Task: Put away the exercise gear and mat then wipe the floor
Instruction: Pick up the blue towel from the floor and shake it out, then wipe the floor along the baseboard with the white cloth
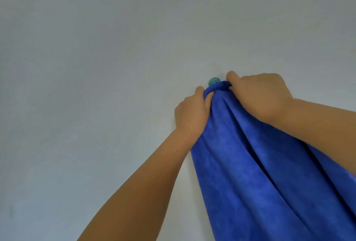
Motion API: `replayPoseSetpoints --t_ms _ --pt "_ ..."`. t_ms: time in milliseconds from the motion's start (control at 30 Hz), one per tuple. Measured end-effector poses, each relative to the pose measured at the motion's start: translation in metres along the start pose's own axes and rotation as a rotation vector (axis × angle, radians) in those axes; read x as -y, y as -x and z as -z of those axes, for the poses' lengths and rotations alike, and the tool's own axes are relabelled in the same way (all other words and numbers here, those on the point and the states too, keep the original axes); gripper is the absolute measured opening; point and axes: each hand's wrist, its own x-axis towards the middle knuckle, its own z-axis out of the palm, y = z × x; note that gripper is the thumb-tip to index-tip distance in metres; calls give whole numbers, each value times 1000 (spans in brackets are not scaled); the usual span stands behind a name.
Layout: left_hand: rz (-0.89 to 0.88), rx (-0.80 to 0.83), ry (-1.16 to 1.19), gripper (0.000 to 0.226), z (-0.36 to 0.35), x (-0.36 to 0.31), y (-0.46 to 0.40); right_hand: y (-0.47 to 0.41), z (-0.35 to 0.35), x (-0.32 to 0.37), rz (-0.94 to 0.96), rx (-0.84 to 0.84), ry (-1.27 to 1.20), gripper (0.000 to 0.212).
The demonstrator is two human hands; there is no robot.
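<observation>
Wall (pixel 115 47): plain pale grey-white, fills nearly the whole head view, no marks worth noting.

Blue towel (pixel 260 163): deep blue, soft nap, hangs flat against the wall from centre frame and spreads toward 5 o'clock, running out of frame at the bottom and right edges. Long vertical folds fan down from a bunched top. A stitched hem shows near the top edge.

Right hand (pixel 262 96): at 2 o'clock from the towel's top, fingers curled over the rolled upper edge, gripping it. Right forearm crosses in front of the towel's right side and hides part of it.

Left hand (pixel 192 113): at 9 o'clock from the towel's top, thumb and fingers pinching the bunched cloth. Left forearm runs down toward 7 o'clock.

Hook (pixel 213 81): small teal knob on the wall, just above the towel's top edge, between the two hands. Lower part hidden by cloth; can't tell whether the towel is seated on it.
</observation>
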Motion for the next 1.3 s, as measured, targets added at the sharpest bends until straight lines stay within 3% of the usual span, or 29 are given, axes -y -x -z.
replayPoseSetpoints --t_ms 200,367,500,567,700,767,867,1067,1300 --pt "-103 27 -98 18 -16 -8 24 25 -12 18 0 97 107 18" --pt "-27 55 -59 19 -18 -21 33 28 -16 32 -77 138 136 20" --pt "-23 166 14 22 -14 -18 39 30 -6 28 -45 169 156 20" --pt "-62 167 20 29 -2 -8 48 30 -2 25 -1 41 168 26" --pt "-66 3 106 33 23 20 81 35 0 47 252 -395 104 38" --pt "15 10 117 28 25 35 105 43 -10 71 404 -462 27 33" --pt "153 134 53 25 20 62 159 72 -42 107 493 -340 -96 30" --pt "391 339 -51 30 40 102 323 197 -93 189 480 10 -342 29" --pt "662 587 -101 31 112 108 530 397 -65 323 469 360 -538 26"
